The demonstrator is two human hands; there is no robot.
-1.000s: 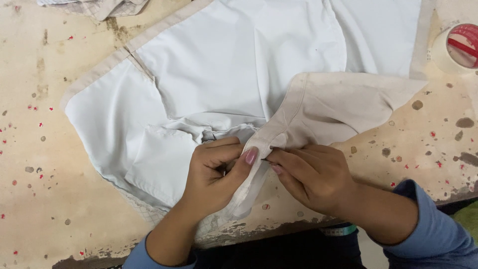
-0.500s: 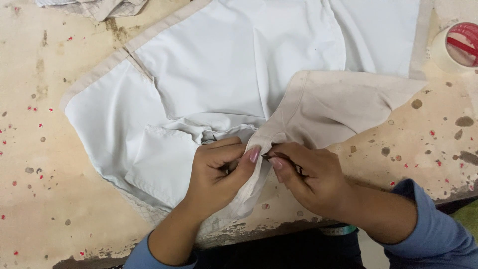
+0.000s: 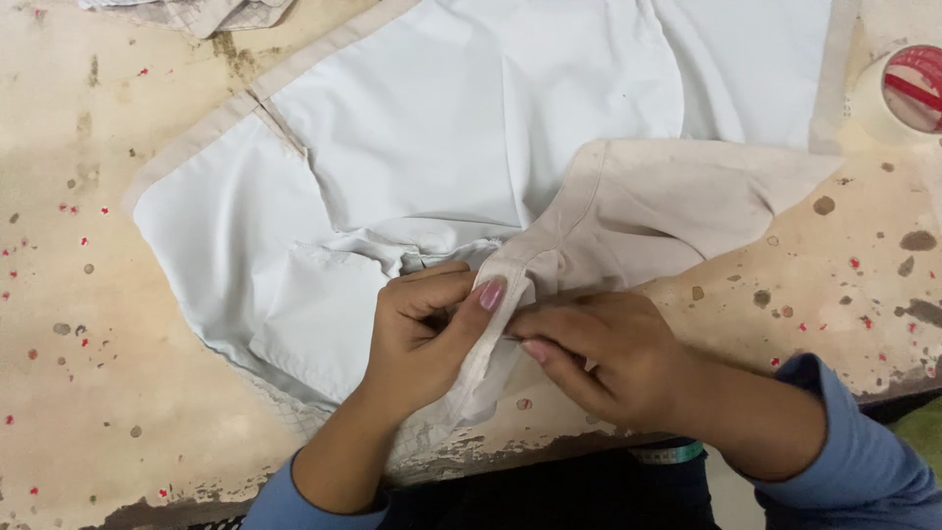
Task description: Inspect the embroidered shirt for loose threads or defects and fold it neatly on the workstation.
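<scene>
- Fingers: left hand [image 3: 417, 334] curled, thumb pressed down on beige strip [image 3: 488, 363], pinching it against forefinger; pink-painted thumbnail on top.
- Right hand [image 3: 608, 358] fingers bunched together, tips pinching same strip just right of left thumb; looks like something small held at tips, too hidden to tell what.
- Strip runs near-to-far betw. both hands, at near edge of table [image 3: 118, 393], centre of view; joins beige panel [image 3: 677, 211] lying to right and far.
- White garment [image 3: 432, 147] spread flat over far and left part of table; bunched folds just far of left hand.
- Tape roll [image 3: 908, 93] at far right corner, well apart from hands; checked cloth [image 3: 211, 12] at far left edge.
- Blue sleeves on both arms; tape measure [image 3: 667, 453] peeking under right wrist.
- To do step well (judgement): keep strip taut betw. both pinches, no slack, so edge stays straight.
- Keep left thumb flat as anchor; let only right fingertips do fine work close to it.
- Work over table, not past near edge, so strip has support underneath.
- Watch bunched white folds: hold clear of pinch so only beige layer gets caught.
- Small grips, short shifts along strip, re-pinch often rather than stretching fabric.
</scene>
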